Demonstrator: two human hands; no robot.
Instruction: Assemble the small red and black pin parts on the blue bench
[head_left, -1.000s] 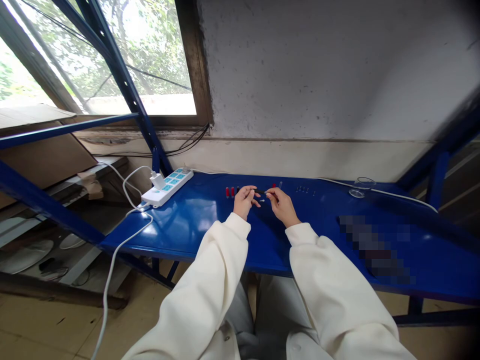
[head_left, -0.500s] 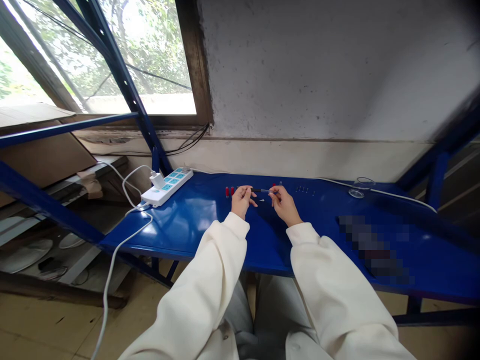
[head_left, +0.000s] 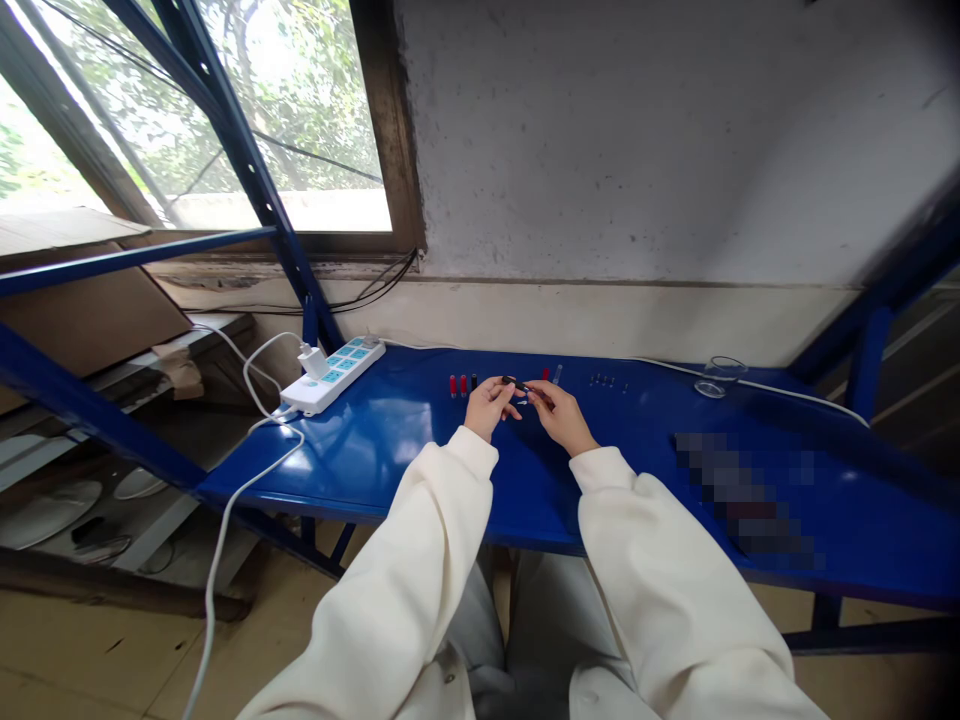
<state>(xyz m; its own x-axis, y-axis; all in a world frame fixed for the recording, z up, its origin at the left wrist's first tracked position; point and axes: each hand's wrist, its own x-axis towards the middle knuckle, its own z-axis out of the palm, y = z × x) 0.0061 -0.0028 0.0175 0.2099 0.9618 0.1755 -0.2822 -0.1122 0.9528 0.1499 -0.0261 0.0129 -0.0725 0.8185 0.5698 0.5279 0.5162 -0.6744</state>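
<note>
My left hand (head_left: 488,405) and my right hand (head_left: 556,414) meet over the far middle of the blue metal bench (head_left: 390,450), fingers pinched together. Between the fingertips is a small dark slender piece (head_left: 517,384), held by the left thumb and fingers and touched by the right fingertips. A tiny white bit (head_left: 523,401) lies just below it. Small red and black caps (head_left: 462,384) stand in a row left of my hands. A red piece and a clear tube (head_left: 556,374) stand just behind the right hand.
A white power strip (head_left: 332,372) with a plugged charger and white cable lies at the bench's back left. A row of tiny dark parts (head_left: 607,380) and a clear glass dish (head_left: 718,374) sit to the right, by a white cable. A blurred patch covers the bench's right part.
The hands have drawn closer together. The long thin dark rod stretched between them half a second ago now shows only as a short dark piece at the left fingertips.
</note>
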